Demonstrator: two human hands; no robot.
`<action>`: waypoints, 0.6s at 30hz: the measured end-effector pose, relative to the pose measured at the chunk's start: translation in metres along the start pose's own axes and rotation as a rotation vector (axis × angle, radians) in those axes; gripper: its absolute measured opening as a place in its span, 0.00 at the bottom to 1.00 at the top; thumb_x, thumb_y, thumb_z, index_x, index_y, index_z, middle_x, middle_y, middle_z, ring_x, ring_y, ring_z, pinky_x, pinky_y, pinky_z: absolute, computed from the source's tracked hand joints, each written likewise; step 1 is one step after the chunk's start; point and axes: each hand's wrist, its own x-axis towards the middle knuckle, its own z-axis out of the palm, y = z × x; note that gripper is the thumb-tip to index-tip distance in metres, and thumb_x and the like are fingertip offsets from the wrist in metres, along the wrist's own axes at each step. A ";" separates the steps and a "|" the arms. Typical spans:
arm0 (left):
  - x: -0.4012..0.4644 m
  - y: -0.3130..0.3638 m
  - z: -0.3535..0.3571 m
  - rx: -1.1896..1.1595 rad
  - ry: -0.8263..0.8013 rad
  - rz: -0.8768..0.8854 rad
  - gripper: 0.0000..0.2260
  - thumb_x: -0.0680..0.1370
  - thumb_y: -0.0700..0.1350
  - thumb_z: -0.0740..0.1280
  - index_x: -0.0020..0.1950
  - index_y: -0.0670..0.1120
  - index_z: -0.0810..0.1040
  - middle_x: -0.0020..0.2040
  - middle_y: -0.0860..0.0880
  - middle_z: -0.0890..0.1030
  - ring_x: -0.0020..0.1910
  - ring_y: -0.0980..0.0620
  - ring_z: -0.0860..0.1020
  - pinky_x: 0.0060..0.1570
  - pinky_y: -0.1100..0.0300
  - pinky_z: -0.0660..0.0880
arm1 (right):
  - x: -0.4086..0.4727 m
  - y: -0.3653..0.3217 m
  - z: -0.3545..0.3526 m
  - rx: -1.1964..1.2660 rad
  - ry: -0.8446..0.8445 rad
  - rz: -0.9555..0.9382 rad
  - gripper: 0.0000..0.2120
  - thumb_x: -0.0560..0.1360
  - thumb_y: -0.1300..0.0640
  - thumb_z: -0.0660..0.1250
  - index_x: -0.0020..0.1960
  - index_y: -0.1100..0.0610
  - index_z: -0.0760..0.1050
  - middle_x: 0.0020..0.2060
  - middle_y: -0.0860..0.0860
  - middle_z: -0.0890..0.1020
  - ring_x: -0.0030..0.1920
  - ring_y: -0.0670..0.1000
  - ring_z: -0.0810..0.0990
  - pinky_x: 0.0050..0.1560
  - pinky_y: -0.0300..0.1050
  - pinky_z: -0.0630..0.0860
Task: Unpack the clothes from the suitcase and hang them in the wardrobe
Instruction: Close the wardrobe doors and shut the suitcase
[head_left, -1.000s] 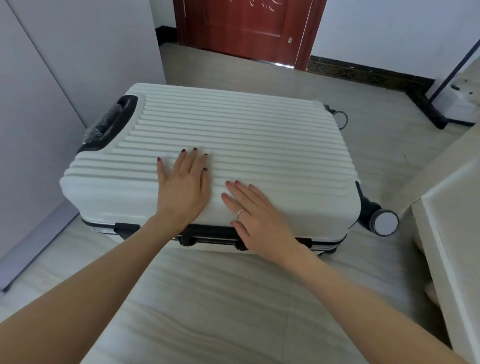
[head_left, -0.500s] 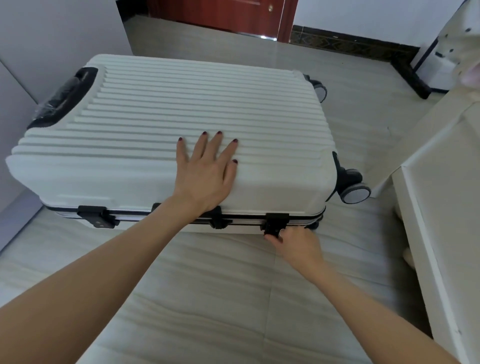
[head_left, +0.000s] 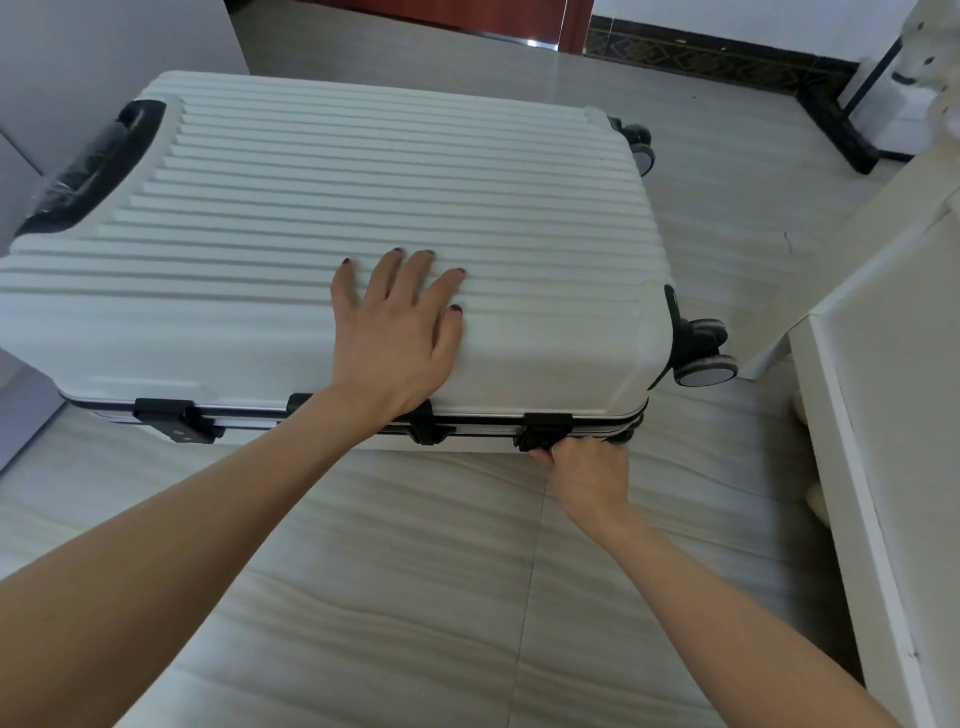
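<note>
L hand (head_left: 397, 338) flat on suitcase (head_left: 322, 208); R hand (head_left: 584, 470) pinches latch (head_left: 543, 434).

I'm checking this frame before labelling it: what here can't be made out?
- Head view: the suitcase is closed, so its contents are hidden.
- Head view: the right hand covers its own fingertips at the right latch; whether the latch is released is unclear.
- Head view: the left hand hides the middle latch.
</note>
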 end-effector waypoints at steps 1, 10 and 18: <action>0.000 0.000 0.000 0.011 -0.002 0.007 0.21 0.78 0.51 0.49 0.66 0.49 0.72 0.67 0.45 0.72 0.68 0.42 0.68 0.64 0.36 0.58 | 0.000 0.000 -0.003 0.004 0.024 -0.019 0.19 0.72 0.45 0.70 0.34 0.61 0.81 0.30 0.58 0.82 0.32 0.57 0.82 0.27 0.39 0.59; 0.003 -0.006 -0.004 0.019 -0.108 0.031 0.26 0.79 0.54 0.42 0.72 0.50 0.65 0.73 0.44 0.65 0.73 0.42 0.61 0.68 0.37 0.53 | 0.004 -0.018 -0.035 0.042 -0.187 -0.091 0.21 0.81 0.47 0.53 0.55 0.60 0.77 0.53 0.58 0.81 0.55 0.59 0.79 0.46 0.46 0.72; -0.015 -0.069 -0.021 -0.068 -0.106 -0.020 0.30 0.76 0.57 0.37 0.73 0.53 0.62 0.75 0.49 0.60 0.76 0.47 0.54 0.72 0.45 0.45 | 0.024 -0.095 -0.112 0.192 0.591 -0.330 0.22 0.73 0.53 0.58 0.22 0.58 0.73 0.18 0.51 0.73 0.24 0.54 0.73 0.26 0.37 0.59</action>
